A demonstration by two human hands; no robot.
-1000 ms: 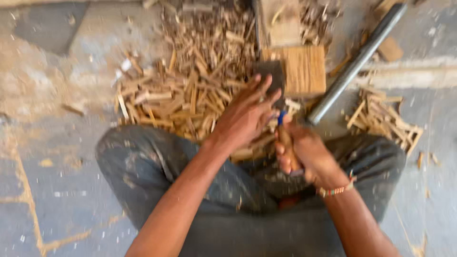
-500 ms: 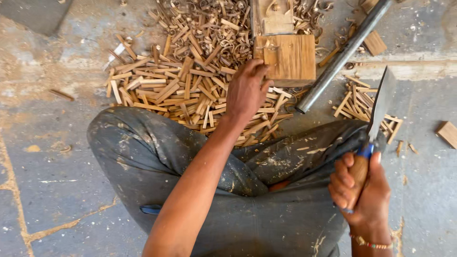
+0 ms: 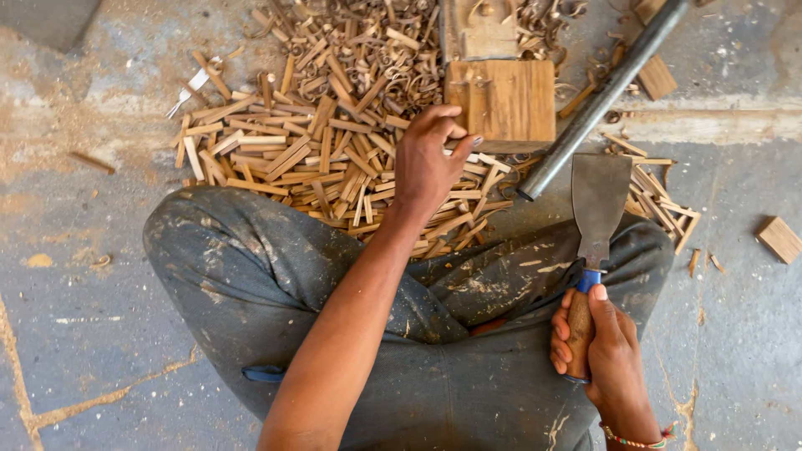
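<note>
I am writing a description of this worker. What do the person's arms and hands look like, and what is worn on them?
Both arms are bare, without sleeves or gloves. The left hand wears nothing visible. The right hand has a beaded bracelet in red, green and white at the wrist.

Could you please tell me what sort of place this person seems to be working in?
Probably a simple floor-level woodworking spot. The person sits on a bare concrete floor, a heap of split wood sticks and curled shavings lies ahead, a wooden block serves as a work surface, and the right hand grips a broad-bladed cleaver.

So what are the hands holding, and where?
The right hand grips a wide-bladed chisel by its wooden handle. The left hand pinches a thin wood strip.
</note>
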